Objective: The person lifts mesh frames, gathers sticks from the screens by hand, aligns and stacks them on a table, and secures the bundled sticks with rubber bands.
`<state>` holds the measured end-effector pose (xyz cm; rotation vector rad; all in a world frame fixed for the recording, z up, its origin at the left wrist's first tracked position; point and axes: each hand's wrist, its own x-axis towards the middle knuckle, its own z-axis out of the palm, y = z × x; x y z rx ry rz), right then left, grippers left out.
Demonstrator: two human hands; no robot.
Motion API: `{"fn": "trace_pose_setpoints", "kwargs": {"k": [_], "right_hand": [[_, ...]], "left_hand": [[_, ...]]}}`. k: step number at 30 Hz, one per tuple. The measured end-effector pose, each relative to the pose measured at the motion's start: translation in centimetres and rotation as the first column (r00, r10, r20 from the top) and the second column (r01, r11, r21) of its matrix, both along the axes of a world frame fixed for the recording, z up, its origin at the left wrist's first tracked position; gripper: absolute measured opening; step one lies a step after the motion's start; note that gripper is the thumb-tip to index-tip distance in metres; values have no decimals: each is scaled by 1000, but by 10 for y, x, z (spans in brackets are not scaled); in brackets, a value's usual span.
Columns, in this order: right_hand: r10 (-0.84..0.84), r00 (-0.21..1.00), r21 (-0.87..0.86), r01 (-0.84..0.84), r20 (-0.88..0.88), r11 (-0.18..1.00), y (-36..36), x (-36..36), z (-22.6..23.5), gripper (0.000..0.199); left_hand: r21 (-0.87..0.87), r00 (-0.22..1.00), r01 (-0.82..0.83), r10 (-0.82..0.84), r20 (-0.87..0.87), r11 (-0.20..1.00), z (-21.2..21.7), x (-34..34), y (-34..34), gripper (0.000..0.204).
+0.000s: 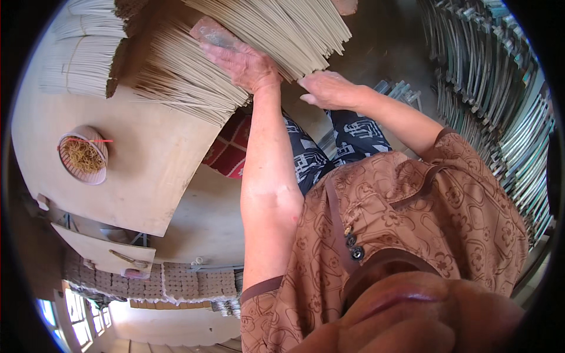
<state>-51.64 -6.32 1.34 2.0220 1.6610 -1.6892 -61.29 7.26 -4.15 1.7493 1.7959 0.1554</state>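
Observation:
My left hand [241, 66] is closed around the near end of a reddish-brown brick [213, 32], which lies on top of many thin pale sticks. These look like incense sticks. One spread of sticks [188, 73] fans out to the left, under and beside that hand. Another thick layer of sticks [282, 29] lies beyond and to the right, its cut ends facing me. My right hand [329, 89] touches the near ends of this layer. Its thumb stands apart from the bent fingers, and nothing shows between them.
The sticks lie on a pale wooden table [141, 170]. Tied stick bundles [79, 62] stand at its far left. A round basket [88, 167] of yellowish rubber bands sits left. Stacked racks [482, 70] line the right. Part of another brick [346, 6] shows at the top edge.

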Motion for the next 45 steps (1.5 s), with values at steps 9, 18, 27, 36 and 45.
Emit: {"fn": "trace_pose_setpoints", "kwargs": {"k": [9, 18, 27, 36, 45], "right_hand": [[-989, 106, -336, 932, -99, 133, -63, -6, -1, 46], [-445, -807, -453, 588, -389, -670, 6, 2, -78, 68], [-758, -577, 95, 774, -303, -627, -7, 23, -83, 67], [-808, 449, 470, 659, 380, 587, 118, 141, -86, 65], [-790, 391, 481, 637, 472, 603, 102, 168, -100, 65]], "left_hand": [[12, 996, -8, 9, -83, 1000, -5, -4, 3, 72], [40, 998, 2, 0, -56, 999, -15, -6, -2, 72], [225, 997, 75, -73, -20, 971, -22, -22, 1, 65], [257, 996, -76, 61, 67, 963, -32, -20, 1, 64], [384, 920, -327, 198, 339, 864, 15, -162, 105, 21]]}}
